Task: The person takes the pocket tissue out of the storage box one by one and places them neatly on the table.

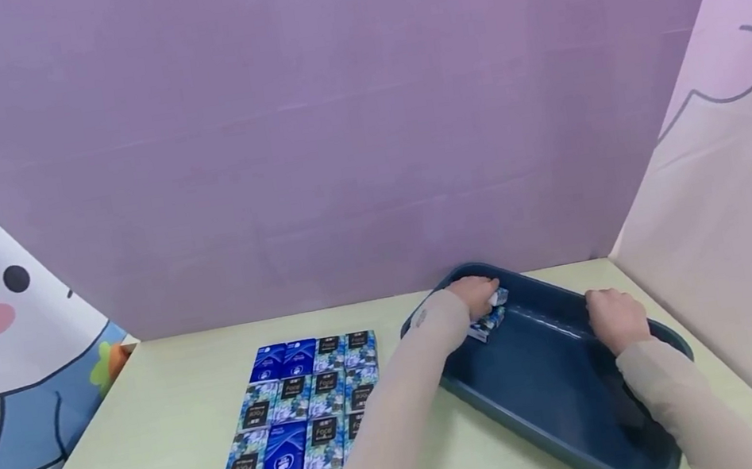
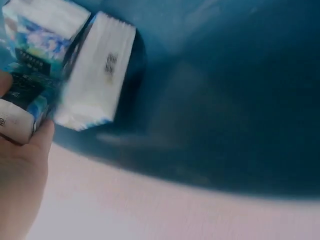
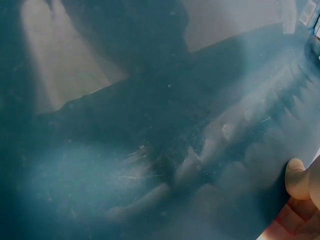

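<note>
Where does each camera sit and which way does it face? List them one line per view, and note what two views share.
Head: worn high, looking forward and down at the table, the tissue packs laid in rows and the blue tray; both forearms, the left hand and the right hand show.
Left wrist: close above the tray's corner, on the packs in hand; a thumb shows.
Right wrist: close on the tray's floor; fingertips show.
Shared: all three see the tray.

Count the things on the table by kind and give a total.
Tissue packs in rows on the table: 12
Held tissue packs under the left hand: at least 2
Blue tray: 1
Total: at least 15
</note>
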### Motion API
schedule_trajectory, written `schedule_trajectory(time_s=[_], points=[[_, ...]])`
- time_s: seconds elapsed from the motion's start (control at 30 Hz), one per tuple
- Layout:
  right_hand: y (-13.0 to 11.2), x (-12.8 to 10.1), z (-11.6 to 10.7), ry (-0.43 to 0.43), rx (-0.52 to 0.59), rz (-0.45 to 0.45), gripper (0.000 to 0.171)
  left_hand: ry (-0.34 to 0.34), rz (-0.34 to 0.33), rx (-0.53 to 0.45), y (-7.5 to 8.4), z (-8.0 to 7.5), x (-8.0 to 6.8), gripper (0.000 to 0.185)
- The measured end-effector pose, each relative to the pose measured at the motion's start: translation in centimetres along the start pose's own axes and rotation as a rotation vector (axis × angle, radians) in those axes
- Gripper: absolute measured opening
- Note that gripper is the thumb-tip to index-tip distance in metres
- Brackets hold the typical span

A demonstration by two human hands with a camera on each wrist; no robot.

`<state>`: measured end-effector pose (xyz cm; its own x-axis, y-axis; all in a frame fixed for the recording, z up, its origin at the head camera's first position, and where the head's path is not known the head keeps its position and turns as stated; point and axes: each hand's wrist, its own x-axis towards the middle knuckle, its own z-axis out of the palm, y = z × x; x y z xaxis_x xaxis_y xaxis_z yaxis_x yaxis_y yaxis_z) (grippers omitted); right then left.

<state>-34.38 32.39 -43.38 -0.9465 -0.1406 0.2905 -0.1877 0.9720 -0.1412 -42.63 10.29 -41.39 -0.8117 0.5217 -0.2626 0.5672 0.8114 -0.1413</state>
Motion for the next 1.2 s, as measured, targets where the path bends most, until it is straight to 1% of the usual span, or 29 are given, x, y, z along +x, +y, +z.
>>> schedule_trajectory(time_s=[0.07,0.17,0.27,0.33,0.4,0.43,0.5,0.57,0.7,0.83,0.97,1.07,1.2], points=[[0.1,0.0,0.0,0.006,0.0,-0.005,0.004,-0.006,0.008,0.004,0.1,-0.7,-0.4,0.055],[0.2,0.0,0.1,0.005,0.004,-0.006,0.003,0.006,0.019,0.021,0.0,-1.7,-1.1,0.05],[0.3,0.1,0.2,0.0,0.005,-0.006,0.003,0.041,0.041,0.05,-0.3,-2.4,-2.0,0.047],[0.3,0.2,0.3,-0.002,0.003,-0.009,0.003,0.071,0.063,0.081,-0.5,-3.0,-2.9,0.047],[0.4,0.3,0.4,-0.001,-0.002,-0.011,0.004,0.116,0.095,0.117,-0.7,-3.5,-4.0,0.048],[0.5,0.3,0.4,-0.001,-0.003,-0.013,0.004,0.148,0.114,0.14,-0.8,-3.8,-4.7,0.049],[0.6,0.5,0.3,0.002,-0.004,-0.016,0.004,0.225,0.144,0.171,-0.9,-4.3,-6.3,0.049],[0.6,0.6,0.3,0.007,-0.002,-0.017,0.004,0.32,0.165,0.203,-1.1,-4.4,-7.9,0.049],[0.4,0.9,0.5,0.024,0.005,-0.027,0.004,0.515,0.169,0.229,-2.0,-3.5,-11.6,0.049],[0.1,1.4,0.9,0.042,0.007,-0.04,0.004,0.65,0.158,0.248,-3.1,-2.1,-15.2,0.05],[0.2,1.8,1.0,0.04,0.013,-0.053,0.005,0.722,0.147,0.256,-4.1,-0.4,-18.5,0.052],[0.3,2.1,0.8,0.022,0.017,-0.056,0.005,0.752,0.147,0.243,-4.5,1.1,-20.8,0.055],[0.7,2.3,0.6,-0.001,0.021,-0.061,0.005,0.749,0.13,0.225,-4.9,3.0,-23.9,0.058]])
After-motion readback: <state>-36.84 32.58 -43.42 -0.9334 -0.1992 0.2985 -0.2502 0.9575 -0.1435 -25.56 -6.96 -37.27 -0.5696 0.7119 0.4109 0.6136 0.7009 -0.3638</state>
